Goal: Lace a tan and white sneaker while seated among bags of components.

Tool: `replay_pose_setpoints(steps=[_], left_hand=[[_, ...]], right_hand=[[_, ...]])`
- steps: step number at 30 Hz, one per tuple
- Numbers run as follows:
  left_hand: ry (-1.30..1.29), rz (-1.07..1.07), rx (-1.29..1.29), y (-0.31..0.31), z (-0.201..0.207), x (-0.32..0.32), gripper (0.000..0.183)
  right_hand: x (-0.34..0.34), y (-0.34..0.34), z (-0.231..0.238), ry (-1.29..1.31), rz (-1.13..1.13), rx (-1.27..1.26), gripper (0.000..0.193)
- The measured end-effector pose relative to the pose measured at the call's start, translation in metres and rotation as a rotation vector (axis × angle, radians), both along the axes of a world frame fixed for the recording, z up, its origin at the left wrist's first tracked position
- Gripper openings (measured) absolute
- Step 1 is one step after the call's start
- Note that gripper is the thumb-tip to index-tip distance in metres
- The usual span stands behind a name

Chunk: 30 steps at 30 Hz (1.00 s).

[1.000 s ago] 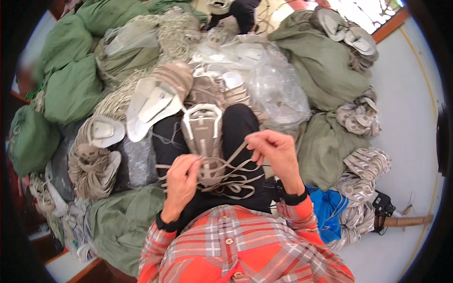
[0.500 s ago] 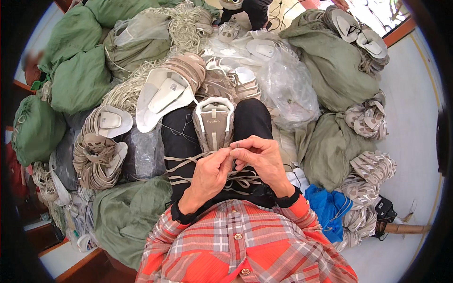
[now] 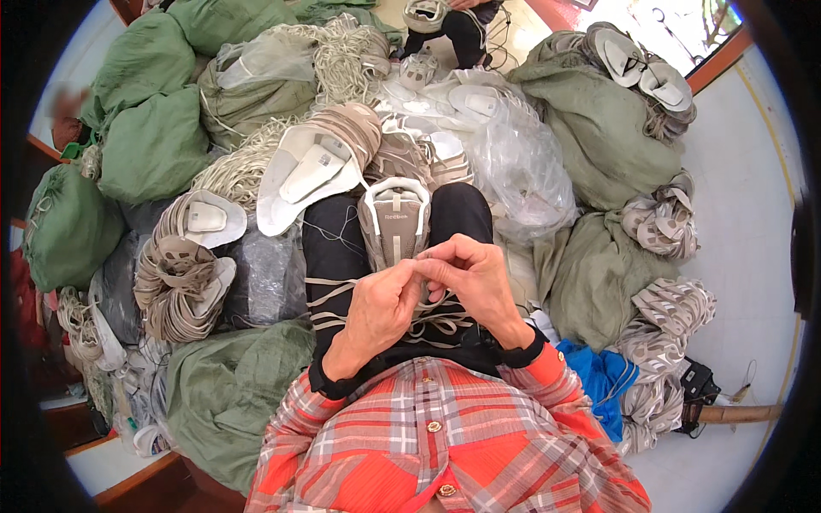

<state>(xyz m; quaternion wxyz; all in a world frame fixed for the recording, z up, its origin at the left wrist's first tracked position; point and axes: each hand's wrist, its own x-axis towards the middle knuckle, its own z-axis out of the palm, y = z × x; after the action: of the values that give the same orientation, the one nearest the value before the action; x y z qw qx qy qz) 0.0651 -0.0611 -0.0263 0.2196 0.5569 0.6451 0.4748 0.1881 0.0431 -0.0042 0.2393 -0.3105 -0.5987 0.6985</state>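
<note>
A taupe shoe upper [image 3: 396, 224] with white edging lies between my knees, tongue facing up. Just below it, my left hand [image 3: 381, 308] and my right hand [image 3: 469, 278] meet fingertip to fingertip. Each hand is closed in a pinch on a beige shoelace [image 3: 327, 283]; the pinched bit is mostly covered by my fingers. More of the lace spreads in loops over my lap, to the left of my left hand and under both hands. The lower end of the upper is hidden behind my hands.
Nested shoe uppers [image 3: 346, 137] are stacked beyond my left knee, with another bunch [image 3: 175, 286] farther left. A heap of loose laces [image 3: 342, 60], green sacks [image 3: 154, 145] and clear plastic [image 3: 526, 175] surround me. A blue cloth [image 3: 599, 380] lies at right. Another person's hand [image 3: 463, 3] shows at the top.
My fingertips stay pinched together, with my right hand shifted slightly. The whole view has moved a little, and more of the other person's upper and hand shows at the top.
</note>
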Motion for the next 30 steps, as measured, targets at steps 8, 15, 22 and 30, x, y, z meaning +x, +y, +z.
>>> replay_pose_setpoints(steps=[8, 15, 22, 30], left_hand=[[0.088, 0.518, 0.292, -0.020, 0.024, -0.071, 0.024], [-0.118, 0.151, -0.051, -0.021, -0.071, -0.055, 0.019], [0.040, -0.048, 0.036, -0.015, -0.085, -0.034, 0.019], [0.220, -0.044, 0.164, -0.001, -0.030, -0.034, 0.020]], right_hand=[[0.079, 0.111, 0.198, 0.339, 0.177, 1.126, 0.027], [0.140, 0.122, 0.231, 0.227, 0.038, 1.203, 0.027], [0.207, 0.143, 0.241, 0.096, -0.147, 1.244, 0.027], [0.265, 0.161, 0.230, -0.065, -0.338, 1.214, 0.026]])
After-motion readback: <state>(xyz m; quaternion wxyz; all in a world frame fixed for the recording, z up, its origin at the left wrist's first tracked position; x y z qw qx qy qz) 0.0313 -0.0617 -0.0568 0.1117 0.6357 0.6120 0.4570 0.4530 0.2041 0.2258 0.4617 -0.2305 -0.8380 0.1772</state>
